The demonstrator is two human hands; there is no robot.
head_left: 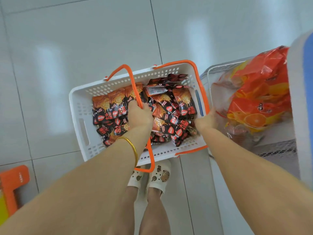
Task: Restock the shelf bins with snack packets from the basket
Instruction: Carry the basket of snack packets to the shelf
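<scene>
A white perforated basket [79, 106] with two orange handles sits low in front of me, above my feet. It holds several red-and-black snack packets [169, 116], some stacked in a row at the left. My left hand [140, 114], with a gold bangle on the wrist, grips the left orange handle [133, 85], which arches over the packets. My right hand [207, 117] curls round the right orange handle [199, 85] at the basket's right rim. To the right is a white wire shelf bin [208, 77].
The shelf bin holds a large clear bag of orange snack packs [260, 92]. A white and blue shelf post [303, 99] stands at the far right. An orange object [13, 182] lies on the pale tiled floor at the lower left. My feet wear white clogs [157, 177].
</scene>
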